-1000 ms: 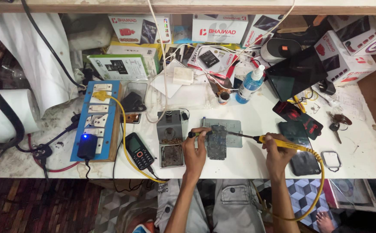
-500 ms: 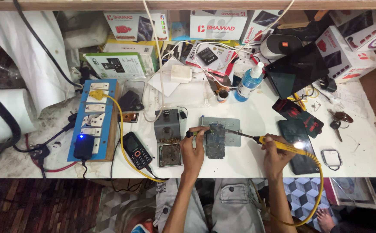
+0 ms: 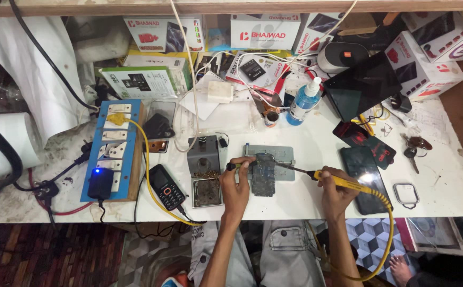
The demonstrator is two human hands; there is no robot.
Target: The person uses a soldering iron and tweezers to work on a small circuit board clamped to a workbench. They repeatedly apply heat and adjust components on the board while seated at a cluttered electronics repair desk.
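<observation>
A dark circuit board point(image 3: 264, 174) lies clamped in a grey metal holder point(image 3: 283, 158) on the white table point(image 3: 306, 194). My right hand point(image 3: 335, 192) grips a yellow soldering iron point(image 3: 348, 182), its thin tip reaching left onto the board. A yellow cable runs from the iron down off the table's front edge. My left hand point(image 3: 235, 184) pinches a thin dark tool point(image 3: 233, 166) with a yellow band, held at the board's left edge.
A grey soldering stand point(image 3: 205, 170) with a tray sits left of my left hand. A black keypad phone point(image 3: 167, 186) and a blue power strip point(image 3: 112, 151) lie further left. Dark phones point(image 3: 365, 170), keys, a blue spray bottle point(image 3: 303, 100) and boxes fill the right and back.
Both hands stay at the board with little movement. The view has shifted slightly, so the table sits a little differently in the picture.
</observation>
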